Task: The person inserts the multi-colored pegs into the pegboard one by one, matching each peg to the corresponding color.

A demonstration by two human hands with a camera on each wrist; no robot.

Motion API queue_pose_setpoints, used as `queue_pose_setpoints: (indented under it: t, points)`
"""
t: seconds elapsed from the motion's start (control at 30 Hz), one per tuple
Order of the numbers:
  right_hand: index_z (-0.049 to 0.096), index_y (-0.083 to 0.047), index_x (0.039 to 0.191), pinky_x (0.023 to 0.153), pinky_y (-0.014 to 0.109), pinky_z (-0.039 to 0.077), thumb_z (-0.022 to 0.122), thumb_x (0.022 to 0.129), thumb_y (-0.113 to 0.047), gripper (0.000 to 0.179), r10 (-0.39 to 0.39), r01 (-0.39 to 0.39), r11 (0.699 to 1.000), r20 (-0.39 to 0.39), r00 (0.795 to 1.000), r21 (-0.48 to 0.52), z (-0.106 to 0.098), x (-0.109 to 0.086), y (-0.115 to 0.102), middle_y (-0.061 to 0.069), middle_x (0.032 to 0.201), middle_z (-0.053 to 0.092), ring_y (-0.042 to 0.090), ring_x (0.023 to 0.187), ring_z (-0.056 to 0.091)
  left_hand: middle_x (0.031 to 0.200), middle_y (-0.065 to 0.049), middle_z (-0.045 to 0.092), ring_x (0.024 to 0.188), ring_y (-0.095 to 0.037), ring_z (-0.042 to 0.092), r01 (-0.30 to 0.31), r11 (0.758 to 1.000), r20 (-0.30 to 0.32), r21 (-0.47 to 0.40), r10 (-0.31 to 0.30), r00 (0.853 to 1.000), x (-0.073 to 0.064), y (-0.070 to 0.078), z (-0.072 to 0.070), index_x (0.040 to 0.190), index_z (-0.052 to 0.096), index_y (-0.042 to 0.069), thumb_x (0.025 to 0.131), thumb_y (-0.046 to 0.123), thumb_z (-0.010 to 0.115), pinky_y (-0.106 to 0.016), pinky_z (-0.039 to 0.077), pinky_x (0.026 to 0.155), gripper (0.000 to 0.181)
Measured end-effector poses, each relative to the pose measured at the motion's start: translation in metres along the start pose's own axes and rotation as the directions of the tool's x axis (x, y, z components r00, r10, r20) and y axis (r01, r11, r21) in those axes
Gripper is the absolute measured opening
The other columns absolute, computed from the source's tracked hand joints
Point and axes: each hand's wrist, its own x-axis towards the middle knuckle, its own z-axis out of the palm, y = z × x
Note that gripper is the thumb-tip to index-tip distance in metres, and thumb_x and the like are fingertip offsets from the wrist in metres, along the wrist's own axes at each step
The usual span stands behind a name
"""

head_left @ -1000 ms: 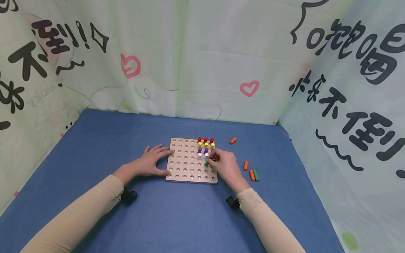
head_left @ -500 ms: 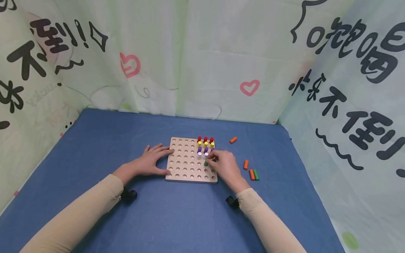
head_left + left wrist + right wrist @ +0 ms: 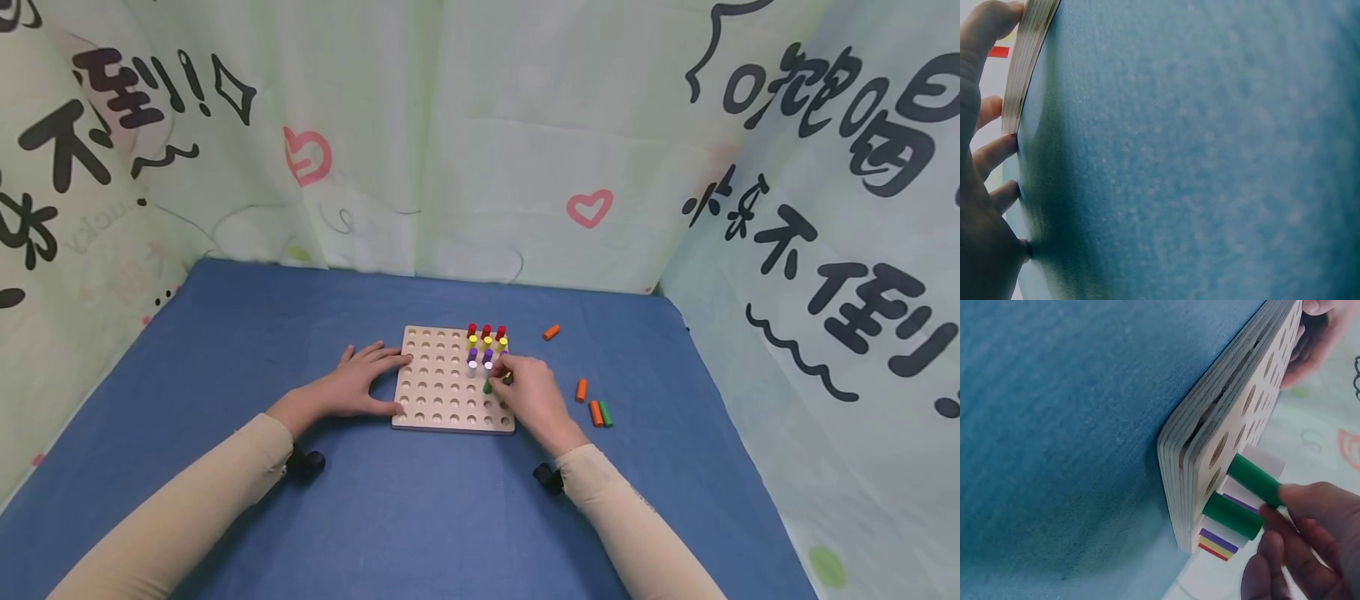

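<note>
A wooden pegboard (image 3: 450, 430) with rows of round holes lies on the blue cloth. My left hand (image 3: 348, 387) rests at its left edge, fingers spread and relaxed, thumb at the near corner. Over the right side of the board, my right hand (image 3: 536, 396) pinches the top of a green peg (image 3: 1252, 478) between thumb and fingertips; the peg's lower end is at a hole. A second green peg (image 3: 1232, 515) stands beside it, mostly hidden by the hand in the head view. Behind them rise rows of white pegs (image 3: 472, 369), purple pegs (image 3: 472, 356), yellow pegs (image 3: 472, 342) and red pegs (image 3: 472, 330).
Right of the board lie an orange peg (image 3: 551, 332) farther back, another orange peg (image 3: 581, 390), and a third orange peg (image 3: 596, 414) alongside a loose green peg (image 3: 606, 414). A printed curtain (image 3: 465, 167) encloses the table's back and sides.
The green peg in the right hand has moved slightly and stands more upright at its hole. The left hand stays at the board's edge.
</note>
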Motion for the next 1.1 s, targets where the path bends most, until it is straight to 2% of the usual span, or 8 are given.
queue_pose_setpoints:
  t: [0.27, 0.43, 0.67, 0.87, 1.1]
  points:
    - [0.073, -0.016, 0.087, 0.062, 0.029, 0.046, 0.079, 0.093, -0.015, 0.008, -0.056, 0.056, 0.994, 0.004, 0.998, -0.091, 0.004, 0.000, -0.001, -0.002, 0.083, 0.069, 0.014, 0.073, 0.055, 0.167, -0.014, 0.035, 0.157, -0.044, 0.018, 0.002, 1.000, 0.004, 0.001, -0.002, 1.000, 0.000, 0.000, -0.001, 0.160, 0.042, 0.021, 0.088, 0.061, 0.074, -0.077, 0.002, 0.119, 0.089]
    - [0.073, -0.016, 0.088, 0.062, 0.027, 0.047, 0.080, 0.092, -0.015, 0.008, -0.032, 0.032, 0.996, -0.005, 0.999, -0.078, 0.003, -0.005, 0.000, -0.001, 0.084, 0.065, 0.013, 0.074, 0.055, 0.166, -0.014, 0.036, 0.157, -0.045, 0.019, -0.006, 1.000, 0.002, 0.004, 0.006, 1.000, 0.001, 0.000, -0.001, 0.159, 0.043, 0.021, 0.087, 0.062, 0.074, -0.077, 0.003, 0.118, 0.089]
    - [0.074, -0.014, 0.093, 0.065, 0.031, 0.052, 0.079, 0.092, -0.013, 0.006, -0.009, 0.007, 0.999, -0.053, 0.999, -0.032, -0.006, -0.015, 0.008, 0.002, 0.092, 0.068, 0.017, 0.079, 0.059, 0.165, -0.014, 0.037, 0.157, -0.045, 0.019, -0.003, 1.000, -0.003, -0.002, 0.003, 1.000, 0.000, 0.001, -0.001, 0.159, 0.043, 0.020, 0.087, 0.061, 0.075, -0.078, 0.003, 0.118, 0.089]
    - [0.074, -0.013, 0.094, 0.073, 0.037, 0.056, 0.078, 0.092, -0.012, 0.004, 0.001, -0.007, 0.996, -0.072, 0.997, -0.088, -0.021, -0.023, 0.024, 0.004, 0.095, 0.069, 0.021, 0.086, 0.063, 0.165, -0.015, 0.037, 0.157, -0.045, 0.019, -0.011, 1.000, -0.004, -0.002, 0.011, 1.000, 0.001, 0.000, 0.001, 0.159, 0.043, 0.020, 0.087, 0.062, 0.074, -0.078, 0.003, 0.118, 0.088]
    - [0.075, -0.010, 0.100, 0.072, 0.041, 0.055, 0.073, 0.095, -0.013, 0.006, 0.093, -0.098, 0.987, -0.040, 0.995, -0.125, -0.044, -0.038, 0.056, 0.010, 0.101, 0.070, 0.023, 0.086, 0.063, 0.166, -0.013, 0.036, 0.158, -0.044, 0.018, -0.005, 1.000, 0.002, -0.010, 0.005, 1.000, 0.000, 0.000, 0.000, 0.160, 0.043, 0.021, 0.087, 0.061, 0.075, -0.076, 0.002, 0.119, 0.089]
